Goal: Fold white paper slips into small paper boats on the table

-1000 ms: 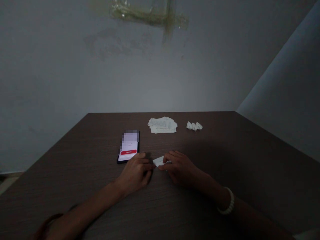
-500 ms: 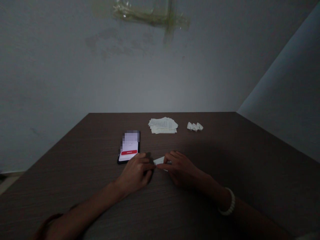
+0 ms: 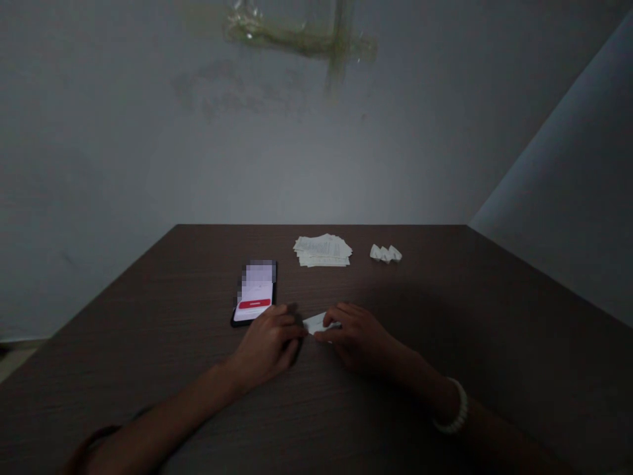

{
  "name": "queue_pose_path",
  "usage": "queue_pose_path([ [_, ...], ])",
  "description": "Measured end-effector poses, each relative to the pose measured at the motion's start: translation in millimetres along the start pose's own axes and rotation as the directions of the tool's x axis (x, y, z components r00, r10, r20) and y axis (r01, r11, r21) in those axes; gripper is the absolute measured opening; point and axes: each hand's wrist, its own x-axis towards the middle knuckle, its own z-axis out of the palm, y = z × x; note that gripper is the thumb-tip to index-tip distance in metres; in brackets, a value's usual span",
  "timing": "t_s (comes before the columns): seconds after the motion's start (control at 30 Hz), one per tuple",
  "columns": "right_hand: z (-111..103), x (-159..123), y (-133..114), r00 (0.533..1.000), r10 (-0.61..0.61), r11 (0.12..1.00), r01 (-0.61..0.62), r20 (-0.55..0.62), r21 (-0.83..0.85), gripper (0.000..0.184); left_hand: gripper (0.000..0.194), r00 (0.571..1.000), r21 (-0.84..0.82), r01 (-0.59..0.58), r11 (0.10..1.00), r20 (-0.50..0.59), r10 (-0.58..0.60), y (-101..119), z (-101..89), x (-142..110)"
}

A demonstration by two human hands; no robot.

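Observation:
Between my two hands is a small folded piece of white paper [image 3: 315,322], low over the dark table. My left hand [image 3: 271,340] has its fingertips closed at the paper's left corner. On the other side, my right hand [image 3: 356,335] pinches the paper with thumb and forefinger, hiding its right end. Just beyond my left hand lies a phone [image 3: 254,291] with its screen lit and a red bar near the bottom.
A loose stack of printed paper slips [image 3: 323,251] lies toward the back of the brown table [image 3: 198,264]. To its right sit several small folded white paper pieces [image 3: 386,254] in a row. Behind the table rises a grey wall [image 3: 316,158] with yellowed tape.
My right fingers have shifted slightly right along the paper, so more of its left part shows. My left hand stays at the left corner. The view has tipped a little.

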Motion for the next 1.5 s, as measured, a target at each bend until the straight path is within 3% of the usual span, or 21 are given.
queue_pose_path([
  [0.47,3.2,-1.5,0.9,1.000,0.019,0.999,-0.018,-0.024,0.037,0.033,0.037,0.994,0.028,-0.032,0.999,0.103,0.029,0.8,-2.7,1.4],
  [0.73,3.1,-0.2,0.4,0.999,0.035,0.999,-0.034,-0.012,0.039,0.031,0.031,0.998,0.014,-0.037,0.999,0.054,0.036,3.1,-4.9,2.3],
  [0.9,0.8,-1.1,2.7,1.000,-0.021,1.000,0.021,-0.015,0.005,0.027,0.031,0.999,-0.008,-0.035,0.999,0.008,0.035,-0.6,-2.5,0.9],
  [1.03,-0.8,-2.9,15.1,0.982,0.120,0.989,-0.106,-0.145,0.099,0.035,0.030,0.999,-0.020,-0.053,0.998,-0.011,0.052,-3.7,-0.4,-0.8],
  [1.23,3.5,-5.5,34.4,0.971,0.181,0.971,-0.151,-0.156,0.185,0.031,0.029,1.000,-0.029,-0.015,0.999,0.014,0.015,0.3,-4.5,1.2],
  [1.5,5.4,-3.7,28.5,0.945,0.279,0.935,-0.226,-0.172,0.272,0.027,0.029,0.998,0.005,0.061,0.998,-0.027,-0.061,5.5,-8.1,2.8],
])
